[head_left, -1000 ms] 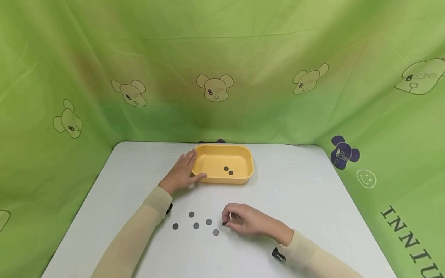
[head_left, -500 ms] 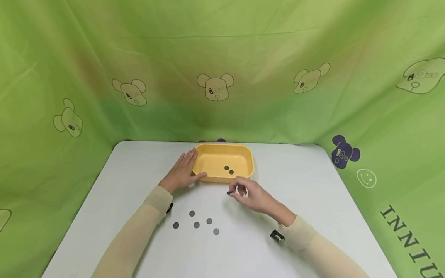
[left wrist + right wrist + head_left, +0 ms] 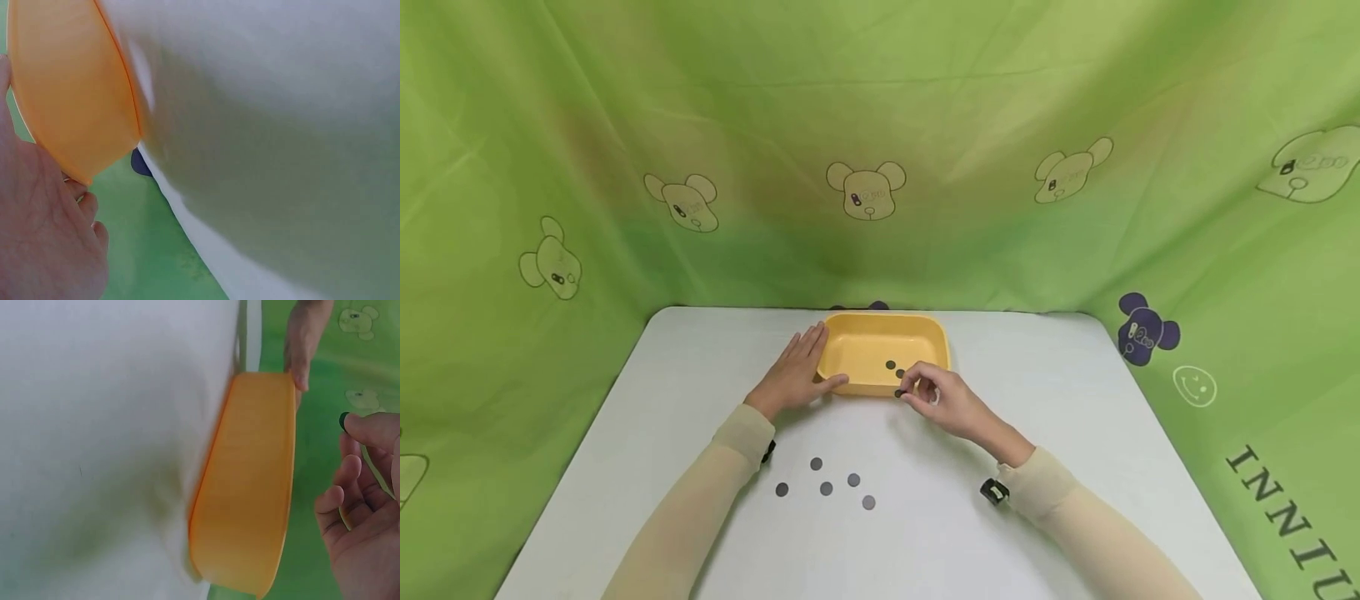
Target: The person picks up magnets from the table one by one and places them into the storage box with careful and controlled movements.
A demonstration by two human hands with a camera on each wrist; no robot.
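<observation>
A yellow tray [image 3: 857, 323] stands near the far side of the table, two dark discs [image 3: 891, 365] lying on its floor. My left hand [image 3: 790, 375] rests against the tray's left end, fingers straight along its side and thumb over the front rim. In my right hand [image 3: 951, 402], thumb and index finger pinch another dark disc [image 3: 344, 421], held over the tray's front rim. The right wrist view shows this disc at the thumb tip, above the tray's side wall [image 3: 250, 475]. Several grey discs [image 3: 826, 488] lie flat on the table nearer the person.
The white table [image 3: 1015, 517] ends at a green printed curtain [image 3: 970, 250] behind the tray and along both sides. A black buckle [image 3: 995, 492] hangs at the right cuff.
My right hand has lifted the dark disc from the table and carried it away from the person, up to the tray's front rim. The left hand stays at the tray.
</observation>
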